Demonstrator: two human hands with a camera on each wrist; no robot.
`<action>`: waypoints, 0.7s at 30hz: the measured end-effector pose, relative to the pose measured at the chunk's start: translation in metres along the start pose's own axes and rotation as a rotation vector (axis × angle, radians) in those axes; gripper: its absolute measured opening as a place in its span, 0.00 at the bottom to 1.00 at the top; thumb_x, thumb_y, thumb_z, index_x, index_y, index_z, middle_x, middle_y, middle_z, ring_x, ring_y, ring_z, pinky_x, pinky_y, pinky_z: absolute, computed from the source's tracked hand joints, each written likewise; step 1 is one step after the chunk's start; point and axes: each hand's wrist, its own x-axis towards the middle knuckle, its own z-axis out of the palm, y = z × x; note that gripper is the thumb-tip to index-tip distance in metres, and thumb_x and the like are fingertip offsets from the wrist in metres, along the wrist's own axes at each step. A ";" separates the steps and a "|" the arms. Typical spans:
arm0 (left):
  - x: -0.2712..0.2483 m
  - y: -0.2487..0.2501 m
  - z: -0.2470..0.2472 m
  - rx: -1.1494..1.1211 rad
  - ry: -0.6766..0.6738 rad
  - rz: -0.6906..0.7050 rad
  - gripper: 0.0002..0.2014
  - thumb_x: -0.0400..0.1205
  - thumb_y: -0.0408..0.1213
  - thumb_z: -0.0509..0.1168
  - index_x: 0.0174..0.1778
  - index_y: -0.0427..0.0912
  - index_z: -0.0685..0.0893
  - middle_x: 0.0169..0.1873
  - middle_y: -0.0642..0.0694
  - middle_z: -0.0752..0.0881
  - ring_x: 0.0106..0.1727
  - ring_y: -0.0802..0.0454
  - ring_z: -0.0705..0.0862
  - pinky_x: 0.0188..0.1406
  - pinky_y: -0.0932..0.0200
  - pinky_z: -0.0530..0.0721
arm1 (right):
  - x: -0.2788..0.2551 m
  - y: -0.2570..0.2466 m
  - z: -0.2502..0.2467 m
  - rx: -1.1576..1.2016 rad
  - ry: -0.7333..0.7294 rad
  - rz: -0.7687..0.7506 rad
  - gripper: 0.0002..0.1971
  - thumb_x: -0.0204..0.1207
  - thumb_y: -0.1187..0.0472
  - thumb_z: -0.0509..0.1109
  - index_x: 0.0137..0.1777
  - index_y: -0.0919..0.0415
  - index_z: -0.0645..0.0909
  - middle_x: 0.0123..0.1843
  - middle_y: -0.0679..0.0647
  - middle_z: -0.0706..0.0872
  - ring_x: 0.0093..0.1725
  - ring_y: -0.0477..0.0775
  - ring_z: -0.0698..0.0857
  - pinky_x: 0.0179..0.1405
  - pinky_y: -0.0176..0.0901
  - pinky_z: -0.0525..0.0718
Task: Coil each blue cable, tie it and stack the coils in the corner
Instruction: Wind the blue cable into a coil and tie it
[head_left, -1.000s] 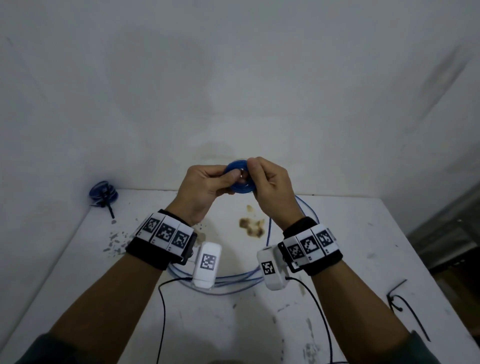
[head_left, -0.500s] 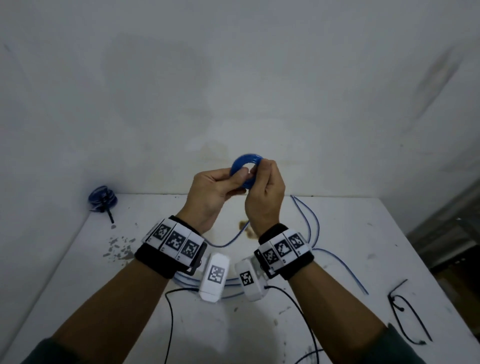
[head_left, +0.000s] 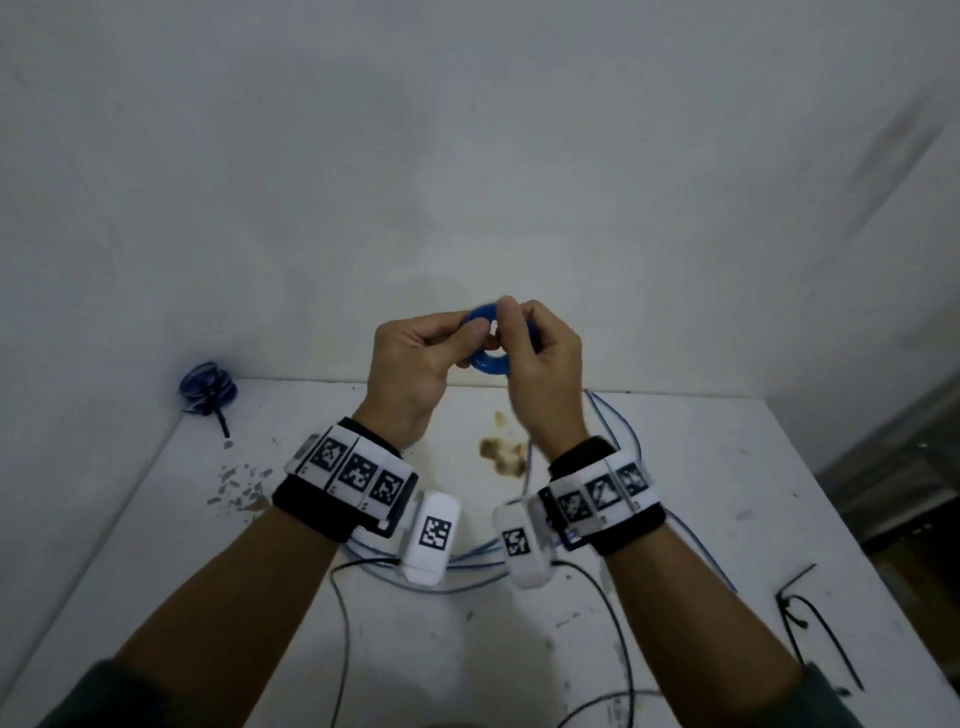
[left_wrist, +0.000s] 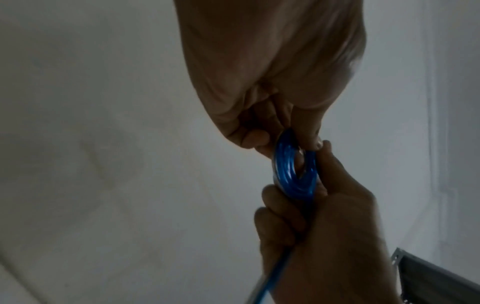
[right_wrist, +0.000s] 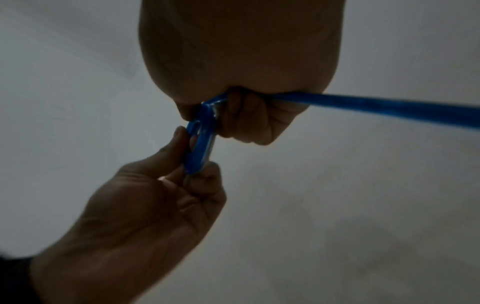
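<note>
A small, tight coil of blue cable (head_left: 485, 360) is held up in front of the wall, above the table's far edge. My left hand (head_left: 415, 358) pinches its left side between thumb and fingers (left_wrist: 296, 164). My right hand (head_left: 535, 358) grips its right side, and the cable's free length (right_wrist: 376, 107) runs out through that fist. The remaining blue cable (head_left: 618, 431) trails down in loose loops over the white table (head_left: 691, 467). A finished, tied blue coil (head_left: 208, 392) lies in the far left corner.
Black cable ties (head_left: 810, 618) lie near the table's right edge. A brown stain (head_left: 501, 452) marks the tabletop below my hands, and chipped paint flecks (head_left: 239, 483) spot its left part. Thin black wires (head_left: 343, 613) run from the wrist cameras. White walls close the back and left.
Both hands have worked round the coil, the right one wrapping another turn; they lifted slightly half a second ago and are back lower now. The loose cable on the table shifted.
</note>
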 end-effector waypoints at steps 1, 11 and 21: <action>-0.001 -0.001 0.004 -0.066 0.039 -0.019 0.08 0.74 0.40 0.73 0.46 0.44 0.93 0.37 0.44 0.92 0.43 0.47 0.88 0.51 0.47 0.83 | -0.008 0.003 0.008 0.038 0.072 0.017 0.21 0.87 0.54 0.60 0.38 0.70 0.73 0.30 0.64 0.71 0.29 0.57 0.68 0.30 0.43 0.70; 0.008 0.006 -0.028 0.276 -0.225 -0.092 0.16 0.77 0.37 0.73 0.60 0.39 0.88 0.48 0.43 0.93 0.48 0.51 0.91 0.47 0.59 0.86 | 0.003 0.014 -0.022 -0.330 -0.302 -0.106 0.17 0.88 0.55 0.54 0.37 0.58 0.71 0.29 0.50 0.73 0.28 0.49 0.71 0.30 0.47 0.70; 0.012 0.018 -0.026 0.360 -0.378 -0.043 0.07 0.74 0.37 0.75 0.46 0.41 0.93 0.39 0.44 0.93 0.43 0.48 0.92 0.51 0.54 0.89 | 0.021 -0.008 -0.046 -0.337 -0.643 0.010 0.21 0.88 0.55 0.62 0.32 0.63 0.75 0.25 0.44 0.72 0.27 0.45 0.69 0.32 0.38 0.68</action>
